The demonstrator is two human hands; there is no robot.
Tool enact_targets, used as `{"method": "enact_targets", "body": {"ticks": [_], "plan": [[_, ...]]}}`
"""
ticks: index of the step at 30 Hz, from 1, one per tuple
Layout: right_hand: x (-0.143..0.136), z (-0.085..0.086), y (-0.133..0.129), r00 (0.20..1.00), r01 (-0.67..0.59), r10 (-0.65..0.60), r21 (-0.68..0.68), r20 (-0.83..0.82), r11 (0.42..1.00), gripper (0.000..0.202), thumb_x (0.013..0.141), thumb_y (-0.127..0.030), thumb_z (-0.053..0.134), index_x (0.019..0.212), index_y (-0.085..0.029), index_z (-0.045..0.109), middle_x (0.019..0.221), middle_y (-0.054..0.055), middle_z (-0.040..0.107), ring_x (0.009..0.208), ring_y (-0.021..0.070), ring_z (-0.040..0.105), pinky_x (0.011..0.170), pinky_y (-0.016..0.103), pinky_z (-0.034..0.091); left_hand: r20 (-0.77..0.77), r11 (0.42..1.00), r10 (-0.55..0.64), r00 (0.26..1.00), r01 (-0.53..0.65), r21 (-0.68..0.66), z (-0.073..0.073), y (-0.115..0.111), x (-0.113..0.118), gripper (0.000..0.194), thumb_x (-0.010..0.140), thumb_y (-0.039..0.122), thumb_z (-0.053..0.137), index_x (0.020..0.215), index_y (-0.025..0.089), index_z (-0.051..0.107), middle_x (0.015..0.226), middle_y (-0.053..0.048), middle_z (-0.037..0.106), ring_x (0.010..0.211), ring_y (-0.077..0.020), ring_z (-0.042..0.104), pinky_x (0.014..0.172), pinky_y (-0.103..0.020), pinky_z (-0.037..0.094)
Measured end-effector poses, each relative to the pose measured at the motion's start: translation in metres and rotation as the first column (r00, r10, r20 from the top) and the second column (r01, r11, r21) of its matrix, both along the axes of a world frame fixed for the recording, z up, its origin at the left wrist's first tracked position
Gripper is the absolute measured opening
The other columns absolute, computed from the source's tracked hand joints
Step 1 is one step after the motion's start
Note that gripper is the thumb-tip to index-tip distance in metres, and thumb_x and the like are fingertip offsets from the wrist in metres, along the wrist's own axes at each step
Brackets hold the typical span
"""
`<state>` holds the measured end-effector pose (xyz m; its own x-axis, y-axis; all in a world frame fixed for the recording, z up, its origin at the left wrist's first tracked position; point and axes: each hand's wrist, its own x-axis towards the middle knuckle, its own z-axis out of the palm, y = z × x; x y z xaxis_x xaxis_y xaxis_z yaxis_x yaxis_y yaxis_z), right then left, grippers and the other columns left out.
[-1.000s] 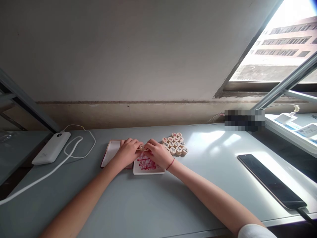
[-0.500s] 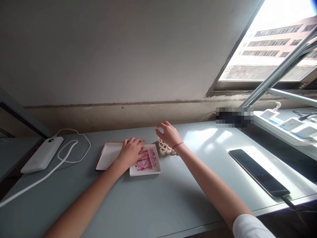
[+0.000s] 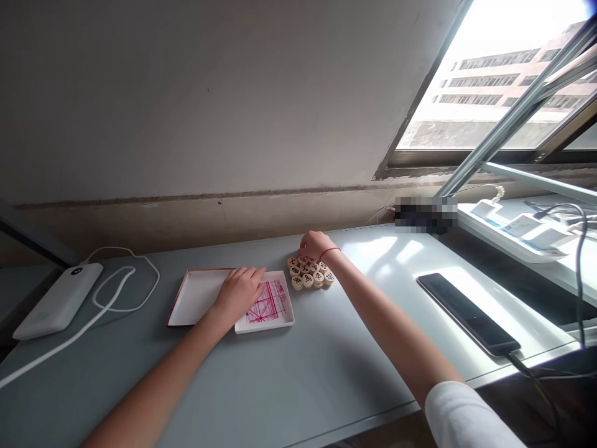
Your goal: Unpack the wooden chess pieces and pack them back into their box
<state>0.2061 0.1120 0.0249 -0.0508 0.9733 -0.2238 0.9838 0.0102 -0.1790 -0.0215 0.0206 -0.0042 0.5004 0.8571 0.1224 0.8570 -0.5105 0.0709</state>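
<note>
Several round pale chess pieces [image 3: 308,275] with red and dark characters stand packed together on the grey desk. Over their back edge is my right hand [image 3: 314,244], its fingers curled down; what they hold, if anything, is hidden. My left hand [image 3: 240,287] lies with fingers extended across the upper left part of a shallow white box [image 3: 265,325] with red lines inside. Left of it, partly under my left hand, is a second shallow tray [image 3: 198,295] with a reddish-brown edge.
A white power bank [image 3: 60,298] with a looped white cable lies at the left. To the right are a dark phone [image 3: 466,313] on a cable, a white power strip [image 3: 517,231] and metal bars. A wall rises behind the desk [image 3: 261,386].
My right hand has lowered onto the back of the pieces, and its fingers have curled in. More of the pieces show. The whole view has shifted slightly to the right.
</note>
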Motion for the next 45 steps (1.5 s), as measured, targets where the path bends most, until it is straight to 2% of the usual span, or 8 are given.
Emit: {"method": "enact_targets", "body": {"ticks": [14,21,26,31,35,37,40,45], "plan": [[-0.005,0.008,0.001,0.996,-0.01,0.01,0.001,0.09,1.0,0.027,0.066,-0.013,0.072,0.093,-0.017,0.073,0.094,0.014,0.071,0.086,0.0268,0.068,0.066,0.031,0.053,0.033,1.0,-0.021,0.999,0.02,0.02,-0.004,-0.001,-0.002,0.032,0.091,0.028,0.048,0.12,0.017,0.059,0.106,-0.009,0.068,0.098,-0.0249,0.06,0.084,-0.037,0.044],[-0.022,0.028,-0.047,0.993,-0.07,0.088,0.224,-0.075,0.972,0.032,0.085,-0.036,0.06,0.115,-0.025,0.063,0.101,0.006,0.072,0.095,0.0216,0.067,0.077,0.029,0.049,0.12,0.986,-0.079,0.99,0.06,0.158,0.006,-0.002,-0.003,0.042,0.093,0.035,0.049,0.132,0.019,0.047,0.126,-0.012,0.059,0.112,-0.0276,0.055,0.095,-0.043,0.038],[-0.041,0.021,-0.088,0.727,-0.172,0.318,0.287,-0.609,0.943,0.016,0.081,-0.032,0.063,0.094,-0.023,0.062,0.092,-0.001,0.072,0.078,0.0131,0.068,0.07,0.023,0.049,0.328,0.957,-0.209,0.921,0.124,0.262,0.012,-0.004,0.002,0.042,0.097,0.038,0.041,0.135,0.021,0.042,0.119,-0.009,0.061,0.107,-0.0218,0.06,0.092,-0.035,0.044],[-0.045,0.005,-0.087,0.553,-0.083,0.25,0.246,-0.795,0.966,0.025,0.076,-0.036,0.067,0.093,-0.023,0.053,0.09,-0.001,0.071,0.072,0.0123,0.067,0.063,0.023,0.052,0.479,0.99,-0.118,0.87,0.065,0.126,0.017,-0.008,0.003,0.029,0.095,0.03,0.046,0.123,0.026,0.052,0.113,-0.005,0.061,0.098,-0.0193,0.062,0.088,-0.033,0.048],[-0.04,-0.007,-0.076,0.455,0.026,0.158,0.19,-0.876,0.981,0.029,0.076,-0.043,0.065,0.092,-0.022,0.054,0.1,0.003,0.066,0.067,0.0125,0.066,0.055,0.024,0.053,0.499,0.999,-0.041,0.865,0.048,0.0,0.016,-0.007,0.001,0.013,0.088,0.02,0.051,0.097,0.021,0.06,0.107,-0.004,0.06,0.08,-0.0145,0.063,0.078,-0.029,0.049],[-0.038,-0.012,-0.071,0.456,0.073,0.122,0.174,-0.881,0.982,0.028,0.077,-0.046,0.063,0.088,-0.021,0.055,0.102,0.004,0.064,0.065,0.0123,0.066,0.057,0.025,0.054,0.444,0.996,-0.075,0.893,0.091,-0.015,0.013,-0.006,0.002,0.005,0.086,0.018,0.054,0.086,0.021,0.059,0.102,-0.003,0.063,0.082,-0.015,0.063,0.084,-0.032,0.047],[-0.036,-0.016,-0.069,0.548,0.08,0.146,0.225,-0.823,0.971,0.023,0.079,-0.042,0.062,0.087,-0.021,0.057,0.097,0.002,0.065,0.071,0.0137,0.066,0.061,0.025,0.053,0.372,0.99,-0.121,0.92,0.139,-0.02,0.008,-0.003,0.004,0.007,0.085,0.019,0.058,0.079,0.021,0.059,0.098,-0.001,0.067,0.094,-0.0189,0.062,0.097,-0.041,0.038],[-0.038,-0.01,-0.079,0.694,-0.127,0.323,0.332,-0.643,0.935,0.011,0.08,-0.019,0.056,0.089,-0.021,0.061,0.094,0.002,0.061,0.067,0.0101,0.062,0.066,0.024,0.05,0.311,0.992,-0.107,0.945,0.122,-0.029,0.004,0.003,-0.003,0.012,0.085,0.027,0.06,0.096,0.022,0.062,0.121,-0.007,0.06,0.111,-0.024,0.056,0.099,-0.044,0.037]]}}
